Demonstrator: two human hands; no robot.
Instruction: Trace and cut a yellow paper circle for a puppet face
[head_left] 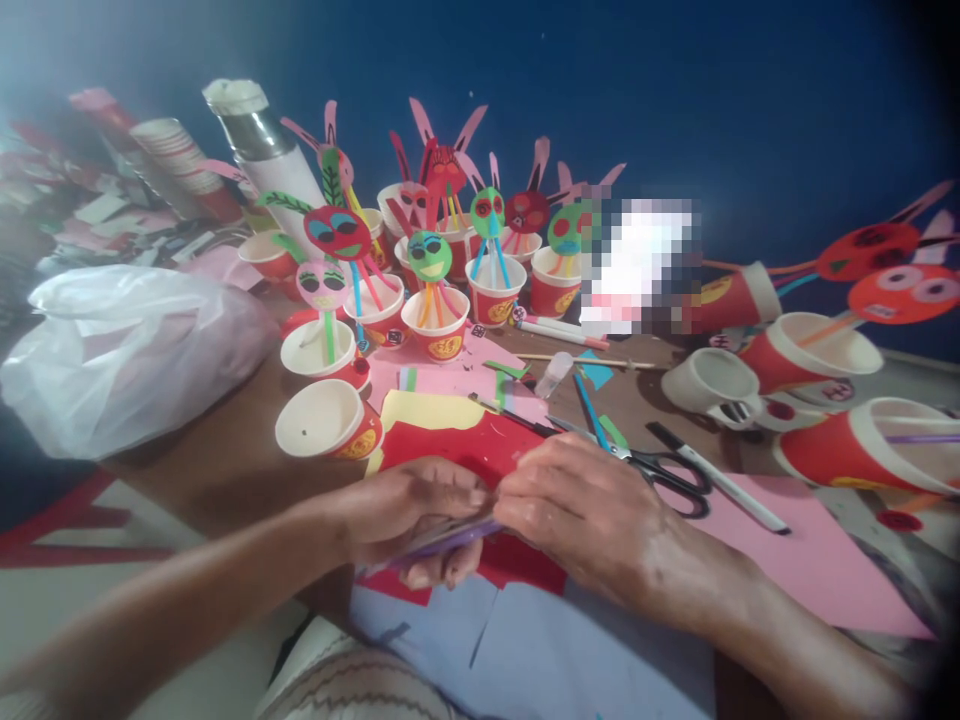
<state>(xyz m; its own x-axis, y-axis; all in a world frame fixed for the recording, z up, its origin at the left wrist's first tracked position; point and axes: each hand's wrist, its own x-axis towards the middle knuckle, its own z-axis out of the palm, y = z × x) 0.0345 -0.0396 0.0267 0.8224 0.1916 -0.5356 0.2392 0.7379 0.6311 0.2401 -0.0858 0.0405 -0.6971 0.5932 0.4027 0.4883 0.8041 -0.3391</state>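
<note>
My left hand (409,510) is wrapped around a thin, flat purple item (442,543), its fingers curled beneath and the thumb on top. The fingers of my right hand (600,515) are bent together at the item's right end, and they hide that end. I cannot make out exactly what the item is. Below both hands lie red paper (442,445) with a yellow sheet (424,407) at its far edge and a pale blue sheet (577,660) nearer me. Black-handled scissors (671,475) rest just beyond my right hand, beside a white marker (724,485).
Red paper cups (436,340) with paper faces on straws stand at the back, and more cups (810,350) are at right. A white mug (712,385), a plastic bag (142,350), a flask (262,150) and pink paper (810,540) surround the work area.
</note>
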